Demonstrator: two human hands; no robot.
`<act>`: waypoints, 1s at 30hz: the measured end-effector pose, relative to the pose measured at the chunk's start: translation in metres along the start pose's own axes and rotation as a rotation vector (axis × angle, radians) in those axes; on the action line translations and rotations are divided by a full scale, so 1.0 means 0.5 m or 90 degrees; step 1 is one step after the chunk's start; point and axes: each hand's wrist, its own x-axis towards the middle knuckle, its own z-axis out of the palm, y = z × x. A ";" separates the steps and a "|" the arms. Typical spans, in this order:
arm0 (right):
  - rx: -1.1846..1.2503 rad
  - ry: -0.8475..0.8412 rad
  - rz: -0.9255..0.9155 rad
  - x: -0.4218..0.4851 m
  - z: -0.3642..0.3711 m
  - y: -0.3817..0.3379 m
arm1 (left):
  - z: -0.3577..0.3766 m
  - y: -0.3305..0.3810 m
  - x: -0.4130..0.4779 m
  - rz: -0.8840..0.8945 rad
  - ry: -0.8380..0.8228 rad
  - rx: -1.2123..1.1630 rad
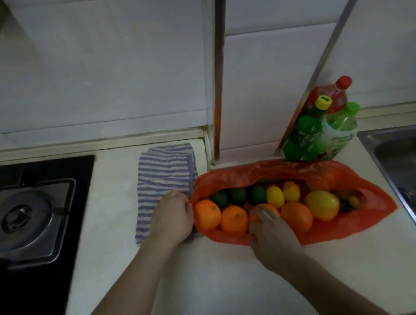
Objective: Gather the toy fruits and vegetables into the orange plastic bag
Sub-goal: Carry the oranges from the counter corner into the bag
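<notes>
At far left a gas stove fills the frame's edge. Right of it a striped cloth lies on the white counter, whose lower centre is bare. The left hand pinches the left rim of the orange plastic bag, mid-frame. Toy fruits crowd its mouth; the right hand grips one orange there. Bottles stand behind; a steel sink bounds the right.

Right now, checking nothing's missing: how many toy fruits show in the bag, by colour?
Orange: 4, one under the right hand
Green: 3
Yellow: 3
Dark pieces at the orange plastic bag end: unclear, uncounted
Total: 10
</notes>
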 end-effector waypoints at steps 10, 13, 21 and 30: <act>0.015 0.037 0.001 -0.002 -0.052 0.002 | -0.053 0.026 0.005 0.001 0.050 -0.068; 0.023 0.046 0.006 -0.008 -0.057 0.009 | -0.059 0.034 0.003 -0.014 0.071 -0.104; 0.031 0.037 -0.019 -0.018 -0.039 0.018 | -0.046 0.025 -0.016 -0.041 0.038 -0.051; 0.063 0.032 -0.037 -0.031 -0.032 0.020 | -0.035 0.053 -0.040 0.019 0.060 0.040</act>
